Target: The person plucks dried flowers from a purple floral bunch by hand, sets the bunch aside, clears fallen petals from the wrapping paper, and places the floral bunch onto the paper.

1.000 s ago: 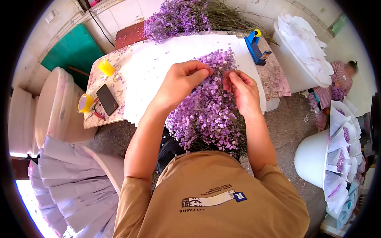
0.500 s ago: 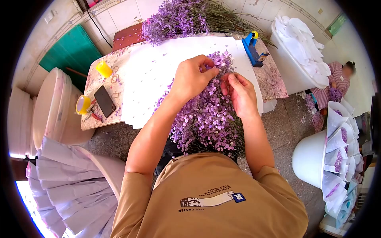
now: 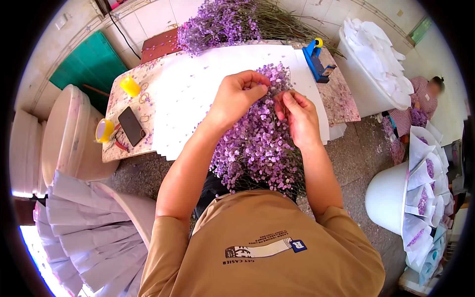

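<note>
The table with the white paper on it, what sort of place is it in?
Probably a flower workshop: you can see purple flowers, a table spread with white paper, and a tub of paper-wrapped flowers.

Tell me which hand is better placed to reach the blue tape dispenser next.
Probably the right hand: the blue tape dispenser is right of both hands, and the left hand is farther away.
</note>
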A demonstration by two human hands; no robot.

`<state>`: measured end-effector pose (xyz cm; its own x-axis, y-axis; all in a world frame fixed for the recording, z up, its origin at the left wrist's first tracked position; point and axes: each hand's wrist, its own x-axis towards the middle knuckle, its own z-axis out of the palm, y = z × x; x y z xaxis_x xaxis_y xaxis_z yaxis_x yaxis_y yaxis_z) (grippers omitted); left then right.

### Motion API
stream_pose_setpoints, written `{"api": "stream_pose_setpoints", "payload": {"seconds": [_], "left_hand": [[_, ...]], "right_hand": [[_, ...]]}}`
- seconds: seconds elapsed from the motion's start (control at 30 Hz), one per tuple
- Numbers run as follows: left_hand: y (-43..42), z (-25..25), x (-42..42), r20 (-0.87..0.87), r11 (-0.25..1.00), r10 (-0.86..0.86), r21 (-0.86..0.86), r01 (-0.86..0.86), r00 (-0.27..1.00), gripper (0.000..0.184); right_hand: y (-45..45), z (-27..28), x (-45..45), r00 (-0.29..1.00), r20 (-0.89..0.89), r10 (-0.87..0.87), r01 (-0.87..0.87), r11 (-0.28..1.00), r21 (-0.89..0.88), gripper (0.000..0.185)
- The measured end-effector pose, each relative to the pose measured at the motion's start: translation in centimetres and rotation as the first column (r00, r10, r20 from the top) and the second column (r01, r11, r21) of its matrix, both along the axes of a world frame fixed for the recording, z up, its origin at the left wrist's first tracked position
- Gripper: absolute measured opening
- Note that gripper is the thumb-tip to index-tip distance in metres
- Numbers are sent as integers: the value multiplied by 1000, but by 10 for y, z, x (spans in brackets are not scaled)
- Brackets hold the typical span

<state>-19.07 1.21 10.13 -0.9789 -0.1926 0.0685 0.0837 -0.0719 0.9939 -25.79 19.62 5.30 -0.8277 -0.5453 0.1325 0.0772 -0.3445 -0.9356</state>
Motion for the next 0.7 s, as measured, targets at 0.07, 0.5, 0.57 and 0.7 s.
{"api": "stream_pose_setpoints", "payload": {"seconds": [0.07, 0.5, 0.57, 0.7], "left_hand": [[3, -2, -2, -83, 952, 43, -298, -66, 996, 26], [-13, 0, 10, -108, 817, -163, 543, 196, 981, 18], [-7, 7, 12, -80, 907, -81, 408, 107, 994, 21], [5, 9, 9, -215, 903, 67, -402, -151, 974, 25]], "right_hand": [[-1, 0, 1, 1000, -15, 4, -4, 1000, 6, 27], [-3, 1, 8, 991, -123, -52, 63, 995, 81, 26], [-3, 0, 9, 985, -161, -64, 83, 990, 114, 26], [-6, -2, 15, 954, -285, -96, 149, 974, 172, 26]]}}
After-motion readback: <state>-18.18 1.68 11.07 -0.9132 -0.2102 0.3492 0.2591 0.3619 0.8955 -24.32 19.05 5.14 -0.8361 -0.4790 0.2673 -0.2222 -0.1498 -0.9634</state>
